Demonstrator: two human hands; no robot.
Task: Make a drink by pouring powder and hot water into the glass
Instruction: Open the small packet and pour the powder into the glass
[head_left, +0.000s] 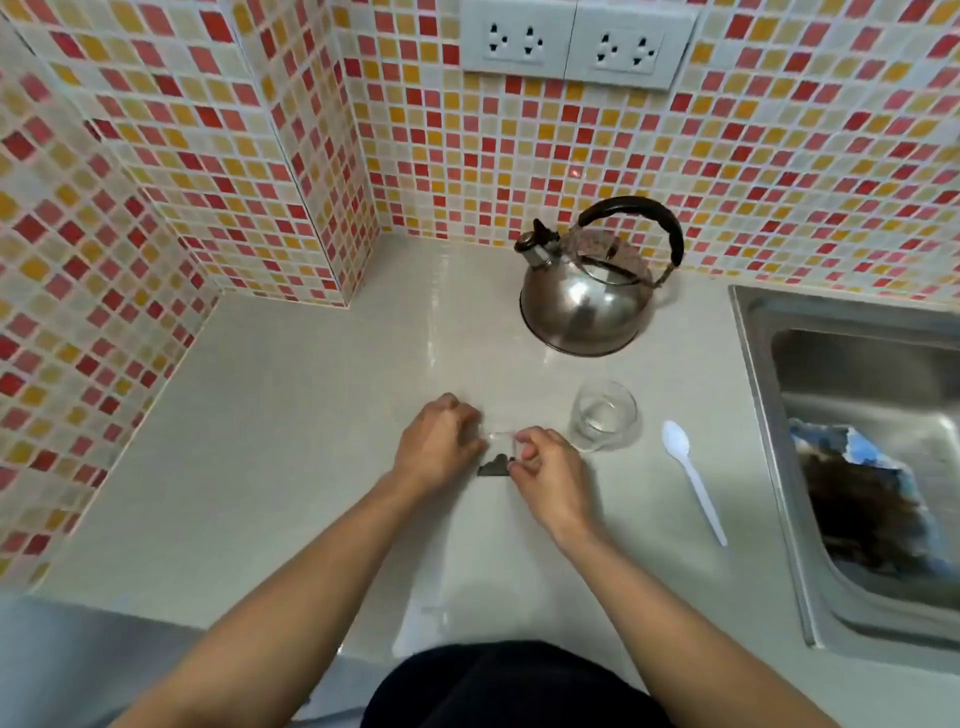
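A small clear plastic bag with dark powder (496, 464) at its bottom is held between both hands over the counter. My left hand (439, 441) pinches its top left side and my right hand (545, 470) pinches the top right edge. A clear empty glass (604, 421) stands upright just right of my right hand. The steel kettle (589, 293) with a black handle stands behind the glass near the wall. A white plastic spoon (693, 480) lies on the counter to the right of the glass.
A steel sink (831, 467) is set into the counter at the right, with a blue and brown item (862, 499) lying in its basin. Tiled walls close off the back and left. Two wall sockets (576, 44) sit above the kettle.
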